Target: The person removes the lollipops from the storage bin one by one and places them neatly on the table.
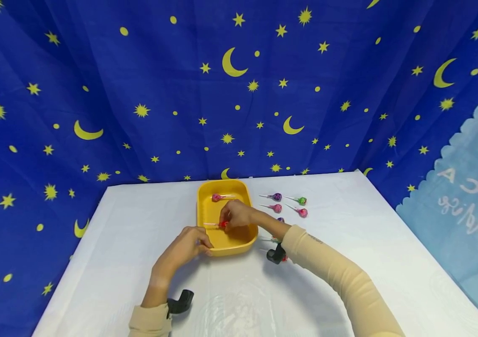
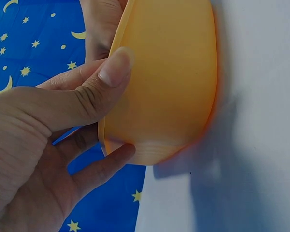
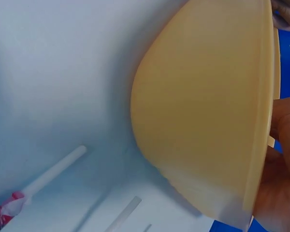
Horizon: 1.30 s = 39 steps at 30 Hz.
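A yellow plastic basin (image 1: 202,201) stands on the white table. My left hand (image 1: 186,245) grips its near-left rim; in the left wrist view the thumb (image 2: 113,72) presses the wall from outside. My right hand (image 1: 235,215) reaches into the basin and pinches a red lollipop (image 1: 223,225), its white stick pointing left. Behind it, a pink lollipop (image 1: 216,197) lies in the basin's far part. In the right wrist view the basin's wall hides the fingertips and the held lollipop.
Right of the basin lie several wrapped lollipops, among them a purple one (image 1: 277,197), a green one (image 1: 302,201) and a pink one (image 1: 302,212). My right forearm partly covers others nearer me. A blue star-patterned cloth (image 1: 159,84) hangs behind the table.
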Each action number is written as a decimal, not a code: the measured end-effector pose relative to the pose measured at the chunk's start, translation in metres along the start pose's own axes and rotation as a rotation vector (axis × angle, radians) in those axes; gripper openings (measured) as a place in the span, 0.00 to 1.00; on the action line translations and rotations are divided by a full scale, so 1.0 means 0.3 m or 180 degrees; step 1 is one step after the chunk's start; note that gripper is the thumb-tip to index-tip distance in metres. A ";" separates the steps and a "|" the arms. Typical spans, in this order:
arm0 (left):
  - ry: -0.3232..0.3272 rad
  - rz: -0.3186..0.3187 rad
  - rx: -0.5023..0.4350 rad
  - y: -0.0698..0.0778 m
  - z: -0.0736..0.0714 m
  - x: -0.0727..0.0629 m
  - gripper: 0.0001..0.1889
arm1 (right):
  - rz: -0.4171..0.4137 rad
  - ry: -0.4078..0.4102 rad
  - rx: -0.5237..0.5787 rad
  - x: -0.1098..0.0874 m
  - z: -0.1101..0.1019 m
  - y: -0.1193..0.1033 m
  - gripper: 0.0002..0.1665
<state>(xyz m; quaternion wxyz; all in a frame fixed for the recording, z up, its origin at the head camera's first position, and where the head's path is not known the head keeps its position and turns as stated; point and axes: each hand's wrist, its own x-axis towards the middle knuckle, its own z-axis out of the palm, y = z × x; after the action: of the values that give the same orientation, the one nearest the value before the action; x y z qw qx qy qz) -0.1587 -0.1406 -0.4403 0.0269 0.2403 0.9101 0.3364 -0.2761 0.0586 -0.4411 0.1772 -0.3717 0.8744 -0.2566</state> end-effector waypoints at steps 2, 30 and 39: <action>0.0000 -0.0011 0.0003 0.001 -0.001 0.000 0.03 | 0.0001 0.0040 -0.0005 -0.002 0.000 0.005 0.10; 0.0044 0.0008 -0.0055 -0.007 -0.003 0.000 0.02 | -0.0023 0.0528 0.0327 -0.031 -0.052 0.017 0.17; 0.0020 0.0000 -0.0038 -0.003 0.000 0.003 0.02 | 0.0062 0.0649 0.0254 -0.065 -0.073 0.034 0.17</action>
<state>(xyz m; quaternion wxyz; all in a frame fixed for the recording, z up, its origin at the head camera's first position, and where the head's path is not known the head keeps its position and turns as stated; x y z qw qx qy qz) -0.1597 -0.1407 -0.4408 0.0254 0.2392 0.9082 0.3426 -0.2799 0.0859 -0.4270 0.1045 -0.3278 0.8806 -0.3260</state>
